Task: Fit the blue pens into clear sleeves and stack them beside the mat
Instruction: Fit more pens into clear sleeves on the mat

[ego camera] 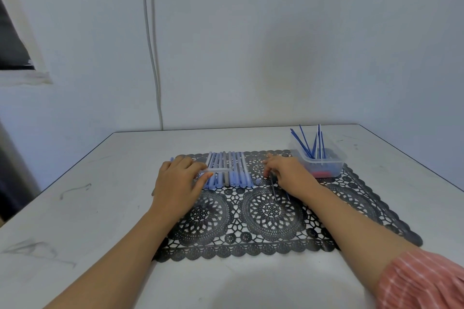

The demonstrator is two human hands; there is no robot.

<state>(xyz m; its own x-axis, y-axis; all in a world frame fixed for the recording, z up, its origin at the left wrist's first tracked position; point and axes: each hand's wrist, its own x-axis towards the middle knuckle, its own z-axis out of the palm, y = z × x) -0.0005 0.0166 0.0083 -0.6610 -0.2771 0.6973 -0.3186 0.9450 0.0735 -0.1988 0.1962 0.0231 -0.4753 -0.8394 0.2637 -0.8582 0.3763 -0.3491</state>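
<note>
1. left hand (179, 184) pinches one clear sleeve (218, 170) between thumb and fingertips; the sleeve lies crosswise over the row.
2. right hand (288, 175) has its fingers curled down on a thin blue pen (274, 189). the pen's free end points toward the near edge, low over the mat (271, 233).
3. row of sleeved pens (233, 165) lies side by side on the mat's far-left part, running near to far. it is on the mat, not beside it.
4. clear tub (326, 167) sits on the mat's far-right corner, just right of the right hand. loose blue pens (312, 152) lean upright in it, tips above the rim.
5. the mat's left scalloped edge runs under the left forearm. left of it is a broad strip of bare table (100, 208) out to the table's left edge.
6. the mat's near edge sits back from the table's near edge, with bare top between the forearms.
7. the table's far edge meets the wall (251, 57), where a cable (153, 57) runs down. bare table lies between the mat's far edge and the wall.
8. on the right, the tub stands near the table's right edge.
</note>
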